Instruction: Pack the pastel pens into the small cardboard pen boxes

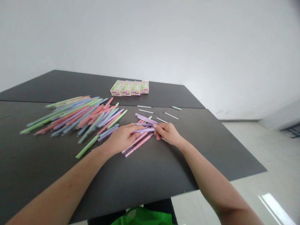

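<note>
Both my hands meet over the middle of the dark table. My left hand [120, 136] is closed on a light purple pen [145, 129], with its fingertips pinching the left part. At the pen's right end, the thumb and fingers of my right hand [167, 133] are pinched together on it. Around and under the hands lie more purple pens [146, 119] and pink pens [138, 145], some partly hidden by the fingers. To the left of my left hand spreads a large heap of pastel pens [79, 116] in green, pink, blue and purple.
Several thin white sticks [171, 116], like pen refills, lie right of and beyond the hands. A small pale green piece [176, 108] rests near the seam. Pink and green boxes [126, 88] stand in a row on the far tabletop [89, 80], before a white wall.
</note>
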A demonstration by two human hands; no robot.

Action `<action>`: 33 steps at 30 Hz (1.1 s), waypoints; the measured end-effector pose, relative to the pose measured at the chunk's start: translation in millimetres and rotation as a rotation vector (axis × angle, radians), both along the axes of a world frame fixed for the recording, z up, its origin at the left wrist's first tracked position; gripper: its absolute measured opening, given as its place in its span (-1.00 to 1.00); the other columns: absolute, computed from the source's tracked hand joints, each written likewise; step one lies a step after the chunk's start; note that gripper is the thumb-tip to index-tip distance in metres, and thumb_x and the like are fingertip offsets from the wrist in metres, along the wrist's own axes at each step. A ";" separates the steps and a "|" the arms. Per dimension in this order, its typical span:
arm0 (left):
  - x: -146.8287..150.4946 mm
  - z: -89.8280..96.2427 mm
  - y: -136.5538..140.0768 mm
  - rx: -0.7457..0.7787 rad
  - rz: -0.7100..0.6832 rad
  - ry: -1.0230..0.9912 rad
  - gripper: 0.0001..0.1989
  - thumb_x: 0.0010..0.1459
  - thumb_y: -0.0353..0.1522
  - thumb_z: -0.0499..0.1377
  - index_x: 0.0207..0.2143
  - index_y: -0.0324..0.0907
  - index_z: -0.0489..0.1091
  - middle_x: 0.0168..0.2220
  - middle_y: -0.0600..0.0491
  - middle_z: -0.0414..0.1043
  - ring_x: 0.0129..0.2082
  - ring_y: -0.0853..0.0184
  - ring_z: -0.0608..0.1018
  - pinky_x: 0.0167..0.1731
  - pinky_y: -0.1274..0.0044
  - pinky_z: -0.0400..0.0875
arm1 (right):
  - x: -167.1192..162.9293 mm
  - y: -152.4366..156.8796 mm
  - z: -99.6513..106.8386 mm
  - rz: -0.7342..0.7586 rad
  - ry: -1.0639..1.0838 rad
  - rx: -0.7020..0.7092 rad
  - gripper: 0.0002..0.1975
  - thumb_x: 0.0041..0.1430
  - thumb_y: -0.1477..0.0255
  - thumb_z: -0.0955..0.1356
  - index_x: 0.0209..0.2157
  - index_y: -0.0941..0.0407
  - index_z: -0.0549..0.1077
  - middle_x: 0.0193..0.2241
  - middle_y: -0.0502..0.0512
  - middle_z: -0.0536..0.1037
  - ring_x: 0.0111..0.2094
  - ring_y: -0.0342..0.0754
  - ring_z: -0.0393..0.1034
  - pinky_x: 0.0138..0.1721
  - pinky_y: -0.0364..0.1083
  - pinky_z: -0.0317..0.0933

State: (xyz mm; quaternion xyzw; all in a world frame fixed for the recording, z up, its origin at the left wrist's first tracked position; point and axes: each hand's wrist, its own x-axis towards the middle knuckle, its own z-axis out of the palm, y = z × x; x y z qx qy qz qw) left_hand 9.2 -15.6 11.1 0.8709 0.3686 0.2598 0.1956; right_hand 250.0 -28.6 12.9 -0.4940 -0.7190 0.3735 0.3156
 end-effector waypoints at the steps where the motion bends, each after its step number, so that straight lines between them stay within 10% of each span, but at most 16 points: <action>1: 0.0 0.0 0.2 0.001 0.007 0.010 -0.63 0.24 -0.36 0.04 0.07 0.01 0.42 0.07 0.10 0.47 0.07 0.28 0.48 0.07 0.45 0.33 | -0.4 -0.1 -0.9 0.009 0.017 -0.007 -0.49 0.29 0.05 0.21 -0.52 0.15 0.44 -0.65 0.03 0.49 -0.60 -0.16 0.34 -0.47 -0.17 0.22; 7: 0.4 2.0 0.2 -0.020 0.058 0.044 -0.70 0.23 -0.32 0.05 -0.02 -0.05 0.45 -0.02 0.07 0.52 -0.05 0.26 0.54 -0.06 0.46 0.39 | -0.3 -0.3 -5.2 0.066 0.202 0.034 -0.61 0.10 0.18 0.43 -0.13 0.13 0.42 -0.41 0.03 0.55 -0.45 -0.14 0.39 -0.39 -0.17 0.26; 15: 0.3 6.1 0.0 -0.018 0.053 0.013 -0.66 0.19 -0.34 0.04 -0.01 -0.07 0.46 -0.10 0.04 0.52 -0.16 0.29 0.55 -0.08 0.49 0.39 | 0.6 1.6 -2.8 -0.029 0.082 -0.001 -0.64 0.21 0.14 0.32 -0.43 0.15 0.49 -0.57 0.04 0.53 -0.53 -0.14 0.37 -0.45 -0.17 0.23; 33: -21.9 -4.1 28.1 -0.075 0.407 0.020 -0.60 0.23 -0.33 -0.07 0.00 -0.26 0.42 -0.03 -0.11 0.50 -0.06 0.21 0.55 0.04 0.38 0.37 | 2.5 7.8 -6.6 -0.222 0.172 -0.032 -0.65 0.13 0.11 0.35 -0.46 0.14 0.45 -0.65 0.00 0.48 -0.63 -0.17 0.31 -0.56 -0.19 0.18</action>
